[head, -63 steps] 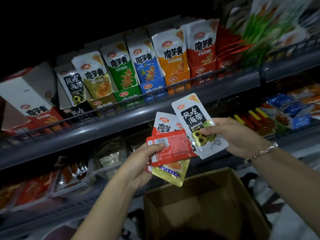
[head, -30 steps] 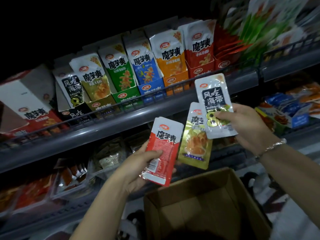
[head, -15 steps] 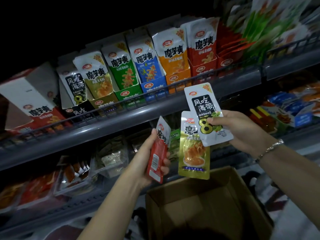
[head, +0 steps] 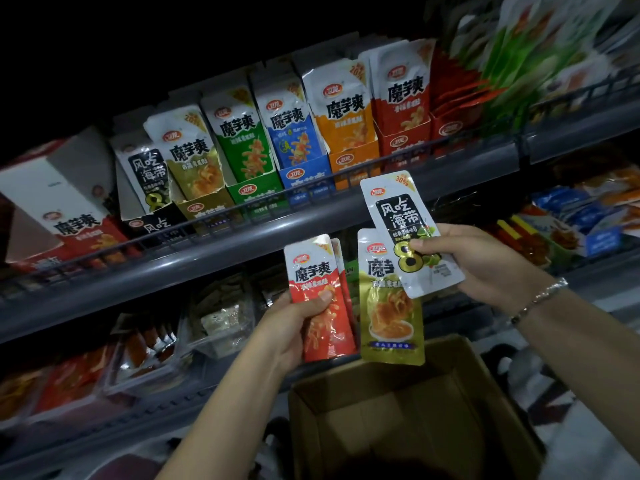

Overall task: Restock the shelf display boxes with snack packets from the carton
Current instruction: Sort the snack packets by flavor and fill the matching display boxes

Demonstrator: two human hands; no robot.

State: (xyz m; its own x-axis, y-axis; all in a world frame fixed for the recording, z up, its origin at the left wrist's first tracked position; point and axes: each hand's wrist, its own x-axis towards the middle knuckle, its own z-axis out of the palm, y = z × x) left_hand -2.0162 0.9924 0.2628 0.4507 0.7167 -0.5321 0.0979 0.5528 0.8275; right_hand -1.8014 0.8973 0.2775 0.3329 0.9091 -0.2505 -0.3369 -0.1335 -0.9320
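I see the red snack packets (head: pixel 320 299) held upright in the left hand (head: pixel 289 336), thumb pressed across the front and fingers curled behind; a second red edge shows just behind the first, so at least two are gripped together. At three o'clock from them, the right hand (head: pixel 485 268) pinches two packets at once: a white-and-black seaweed packet (head: pixel 407 233) in front, tilted with its top toward eleven o'clock, and a gold packet (head: pixel 389 310) hanging upright behind and below it. The thumb lies on the seaweed packet's face; the fingers are clenched behind both. The gold packet's left edge sits just beside the red packets, and I cannot tell whether they touch. A bracelet (head: pixel 540 299) circles the right wrist.

At six o'clock of the hands stands the open brown carton (head: pixel 446 382), flaps up, its interior too dark to read.

At twelve o'clock, the upper shelf (head: pixel 242 251) carries a row of display boxes behind a wire rail: black seaweed box (head: pixel 156 225), gold box (head: pixel 204 209), green box (head: pixel 258 194), blue box (head: pixel 304 174), orange box (head: pixel 353 159) and red box (head: pixel 403 142), each with matching packets standing upright. At nine o'clock, a larger white-and-red box (head: pixel 59 216) lies tilted. The lower shelf holds clear trays of goods, dim and indistinct.
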